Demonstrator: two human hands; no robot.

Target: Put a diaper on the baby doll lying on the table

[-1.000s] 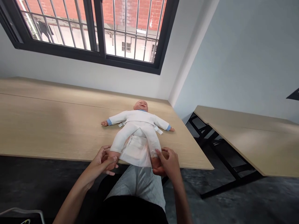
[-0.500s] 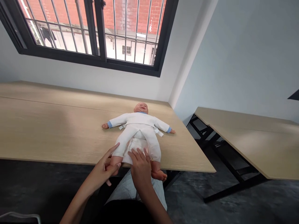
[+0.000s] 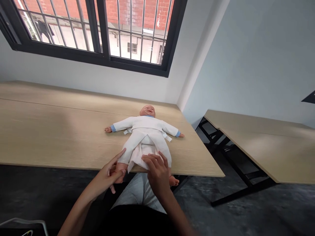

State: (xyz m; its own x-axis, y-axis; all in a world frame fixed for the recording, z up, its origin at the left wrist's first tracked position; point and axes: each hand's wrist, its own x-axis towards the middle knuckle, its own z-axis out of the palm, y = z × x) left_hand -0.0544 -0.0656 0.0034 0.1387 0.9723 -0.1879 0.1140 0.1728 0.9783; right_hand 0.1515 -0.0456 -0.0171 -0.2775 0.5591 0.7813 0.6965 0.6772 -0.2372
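Observation:
A baby doll [image 3: 147, 123] in a white outfit with blue cuffs lies face up on the wooden table, its feet past the near edge. My left hand [image 3: 109, 175] is wrapped round its lower leg on the left, thumb in front and index finger along the trouser leg. Between the legs, a white diaper [image 3: 137, 159] lies spread, its near end reaching the table edge. My right hand [image 3: 157, 170] rests over the diaper beside the other leg, fingers apart and touching the cloth; the thumb's grip is hidden. White tabs [image 3: 167, 137] stick out by the doll's waist.
The light wooden table [image 3: 61, 137] stands against the wall under a barred window [image 3: 137, 62]. Another table [image 3: 258, 137] with black metal legs is to the right, across a gap. A pale looped object [image 3: 24, 221] shows at the lower left.
My right hand has shifted right, off the middle of the diaper towards the doll's other leg. The diaper's near left corner now flares out. My left hand keeps its hold; the view has tilted slightly.

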